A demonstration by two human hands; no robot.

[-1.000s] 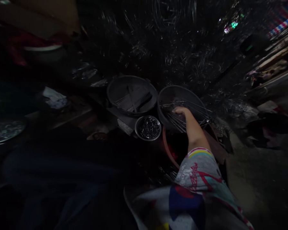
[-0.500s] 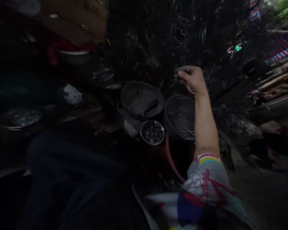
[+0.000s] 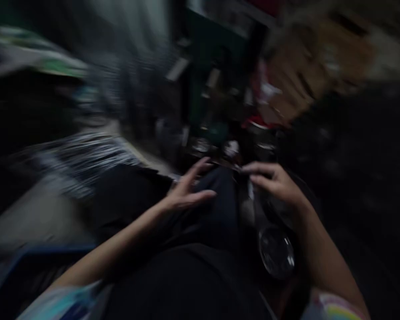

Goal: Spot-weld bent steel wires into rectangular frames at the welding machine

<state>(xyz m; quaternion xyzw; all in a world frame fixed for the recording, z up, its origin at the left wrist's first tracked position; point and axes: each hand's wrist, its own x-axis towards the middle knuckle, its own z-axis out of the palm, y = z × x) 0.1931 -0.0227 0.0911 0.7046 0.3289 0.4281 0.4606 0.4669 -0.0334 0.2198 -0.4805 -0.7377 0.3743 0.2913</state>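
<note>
One round bowl [image 3: 276, 252], below right hand [image 3: 277, 181]

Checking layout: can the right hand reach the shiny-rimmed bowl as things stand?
Probably yes: the bowl sits near the right hand, beside the right forearm; nothing visible covers its opening, though blur limits certainty.

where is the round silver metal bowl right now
In the head view, the round silver metal bowl is in the lower right, below the bare right hand and just left of the bare right forearm.
</note>
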